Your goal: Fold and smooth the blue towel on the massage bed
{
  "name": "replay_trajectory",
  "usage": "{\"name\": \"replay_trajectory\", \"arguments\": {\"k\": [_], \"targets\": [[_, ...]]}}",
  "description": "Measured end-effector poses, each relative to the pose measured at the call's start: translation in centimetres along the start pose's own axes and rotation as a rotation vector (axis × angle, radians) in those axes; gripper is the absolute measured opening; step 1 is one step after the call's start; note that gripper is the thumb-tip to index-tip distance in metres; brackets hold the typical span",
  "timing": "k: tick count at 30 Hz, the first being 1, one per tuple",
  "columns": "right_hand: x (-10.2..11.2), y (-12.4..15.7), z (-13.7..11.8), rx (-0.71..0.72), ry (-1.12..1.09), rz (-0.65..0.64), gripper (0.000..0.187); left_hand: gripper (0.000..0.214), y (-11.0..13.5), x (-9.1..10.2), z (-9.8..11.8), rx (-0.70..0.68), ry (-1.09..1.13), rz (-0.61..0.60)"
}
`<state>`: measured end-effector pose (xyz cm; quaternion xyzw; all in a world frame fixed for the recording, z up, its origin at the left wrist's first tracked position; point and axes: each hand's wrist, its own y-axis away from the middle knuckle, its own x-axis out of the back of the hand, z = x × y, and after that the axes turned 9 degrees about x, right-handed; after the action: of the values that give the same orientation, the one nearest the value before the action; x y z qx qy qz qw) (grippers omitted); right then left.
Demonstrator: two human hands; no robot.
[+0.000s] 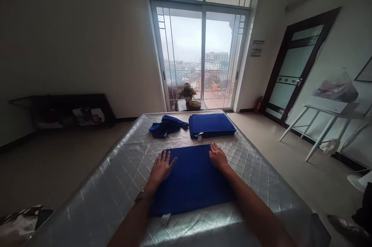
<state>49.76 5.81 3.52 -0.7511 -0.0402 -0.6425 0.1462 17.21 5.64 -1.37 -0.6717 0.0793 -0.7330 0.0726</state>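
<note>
A blue folded cloth point(193, 181) lies flat in front of me, roughly rectangular, with a small white tag at its near edge. On its far left corner rests my left hand point(162, 166), fingers spread. My right hand point(217, 156) lies on the far right corner with its fingers stretched out, palm down. Beyond it, a neat stack of folded blue cloth point(213, 123) sits to the right. Left of that stack is a crumpled blue cloth point(168, 125) with a white tag.
All the cloths lie on a silver quilted mattress point(116, 185). Past its far end stands a small table point(182, 105) with a potted plant point(187, 91). A white stool point(328, 113) bearing a bag is at right; a dark low shelf point(72, 109) stands at left.
</note>
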Motion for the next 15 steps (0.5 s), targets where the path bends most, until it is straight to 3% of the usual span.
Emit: {"name": "replay_trajectory", "arguments": {"k": [6, 11, 15], "targets": [[1.3, 2.7, -0.9, 0.065, 0.056, -0.019, 0.06, 0.09, 0.2, 1.3, 1.0, 0.099, 0.016, -0.076], [0.6, 5.3, -0.9, 0.026, -0.012, -0.082, 0.063, 0.088, 0.2, 1.1, 1.0, 0.098, 0.023, -0.047], [0.3, 5.7, -0.9, -0.001, -0.049, -0.096, 0.063, 0.091, 0.6, 1.8, 0.9, 0.134, 0.016, -0.027]]}}
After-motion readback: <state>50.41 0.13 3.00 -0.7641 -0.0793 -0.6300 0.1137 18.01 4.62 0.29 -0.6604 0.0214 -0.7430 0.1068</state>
